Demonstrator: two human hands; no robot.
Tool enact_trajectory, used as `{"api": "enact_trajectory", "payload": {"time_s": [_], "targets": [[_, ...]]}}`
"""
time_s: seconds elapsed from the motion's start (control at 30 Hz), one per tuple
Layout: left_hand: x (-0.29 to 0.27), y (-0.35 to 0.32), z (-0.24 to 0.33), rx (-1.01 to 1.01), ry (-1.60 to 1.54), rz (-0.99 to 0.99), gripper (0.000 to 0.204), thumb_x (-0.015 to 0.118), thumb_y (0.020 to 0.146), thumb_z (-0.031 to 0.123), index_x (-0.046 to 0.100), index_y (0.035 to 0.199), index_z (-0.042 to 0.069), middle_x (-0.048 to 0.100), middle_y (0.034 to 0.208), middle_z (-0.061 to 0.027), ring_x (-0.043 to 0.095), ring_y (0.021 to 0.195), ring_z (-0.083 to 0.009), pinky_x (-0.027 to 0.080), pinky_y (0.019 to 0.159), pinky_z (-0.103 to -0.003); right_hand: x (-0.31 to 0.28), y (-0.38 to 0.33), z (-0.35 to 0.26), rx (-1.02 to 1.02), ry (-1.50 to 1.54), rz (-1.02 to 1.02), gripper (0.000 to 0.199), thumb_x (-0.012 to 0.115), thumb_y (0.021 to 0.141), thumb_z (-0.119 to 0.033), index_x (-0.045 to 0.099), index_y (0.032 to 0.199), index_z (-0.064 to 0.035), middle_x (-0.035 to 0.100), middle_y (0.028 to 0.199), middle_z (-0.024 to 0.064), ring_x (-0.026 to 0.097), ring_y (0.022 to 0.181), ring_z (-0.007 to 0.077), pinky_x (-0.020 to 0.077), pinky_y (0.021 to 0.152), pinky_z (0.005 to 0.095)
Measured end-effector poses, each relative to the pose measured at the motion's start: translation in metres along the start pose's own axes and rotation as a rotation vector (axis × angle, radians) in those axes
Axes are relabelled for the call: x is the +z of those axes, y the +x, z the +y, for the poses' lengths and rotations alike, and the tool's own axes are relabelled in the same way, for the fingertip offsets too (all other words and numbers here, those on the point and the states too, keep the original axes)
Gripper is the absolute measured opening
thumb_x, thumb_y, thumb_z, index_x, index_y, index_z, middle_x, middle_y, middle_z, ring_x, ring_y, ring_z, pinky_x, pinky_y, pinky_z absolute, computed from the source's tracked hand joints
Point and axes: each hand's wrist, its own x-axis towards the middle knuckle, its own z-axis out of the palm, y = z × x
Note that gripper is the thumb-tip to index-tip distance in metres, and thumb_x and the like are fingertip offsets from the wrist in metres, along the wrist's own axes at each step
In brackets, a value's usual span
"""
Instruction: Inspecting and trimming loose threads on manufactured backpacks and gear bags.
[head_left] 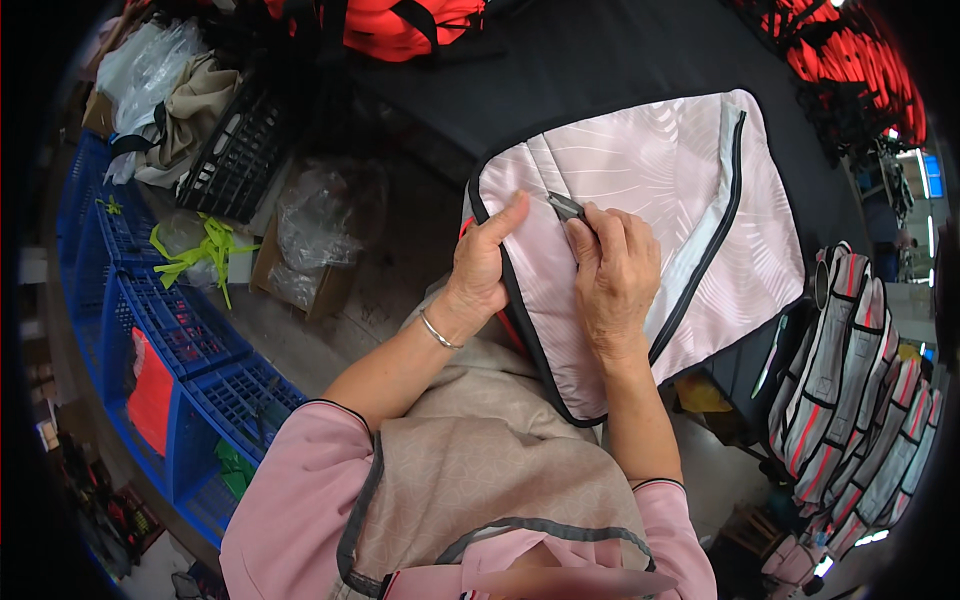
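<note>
A pale pink patterned fabric panel (650, 150) with black bound edges lies in front of me, partly over the dark table. A black zipper on a grey-white strip (712, 235) crosses its right side. My left hand (478, 268) grips the panel's left edge, thumb above the cloth and the other fingers hidden behind it. Small metal thread snips (564, 205) are in my right hand (617, 275), fingers closed around them. Their tips point up and left, close to a narrow seam (545, 165) on the panel's upper left.
Blue plastic crates (185, 330) curve along my left, with bright green ties (208, 252) hanging there. A black crate (235, 150) and a carton with clear plastic bags (318, 225) stand beyond. Red bundles (410, 25) lie at the back; grey bags with red stripes (840, 370) are stacked right.
</note>
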Motion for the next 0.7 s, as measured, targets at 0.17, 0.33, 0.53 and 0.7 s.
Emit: {"api": "enact_trajectory", "payload": {"time_s": [0.17,0.33,0.53,0.7], "targets": [[0.001,-0.001,-0.002,0.004,-0.023,0.003,0.034,0.065,0.093,0.025,0.060,0.118,0.003,0.065,0.112,-0.0079,0.064,0.100,-0.0183,0.052,0.090,-0.034,0.000,0.000,-0.002,-0.012,-0.022,0.030,0.022,0.075,0.078,-0.015,0.066,0.096,-0.0072,0.061,0.085,0.0047,0.057,0.075,0.0212,0.0403,0.064,0.0342],[0.009,-0.007,0.000,0.017,-0.016,0.024,0.033,0.066,0.092,0.024,0.061,0.116,0.002,0.066,0.110,-0.0081,0.064,0.098,-0.0181,0.053,0.088,-0.033,-0.001,-0.002,-0.003,0.001,-0.005,0.045,0.022,0.075,0.078,-0.013,0.066,0.096,-0.0053,0.062,0.085,0.0057,0.058,0.076,0.0215,0.0426,0.064,0.0345],[0.005,-0.006,-0.001,0.006,-0.006,0.059,0.034,0.065,0.092,0.024,0.061,0.116,0.001,0.066,0.109,-0.0091,0.065,0.096,-0.0184,0.054,0.086,-0.032,-0.014,0.000,-0.006,0.548,0.531,0.000,0.023,0.073,0.081,-0.006,0.062,0.101,-0.0009,0.061,0.087,0.0131,0.062,0.081,0.0260,0.0507,0.070,0.0345],[-0.005,0.004,-0.003,0.033,0.018,0.009,0.032,0.063,0.093,0.024,0.061,0.116,0.001,0.066,0.109,-0.0093,0.065,0.097,-0.0191,0.053,0.087,-0.034,0.015,0.020,-0.012,0.278,0.309,0.012,0.041,0.077,0.079,-0.020,0.057,0.110,-0.0028,0.062,0.092,0.0155,0.064,0.079,0.0298,0.0516,0.072,0.0374]]}}
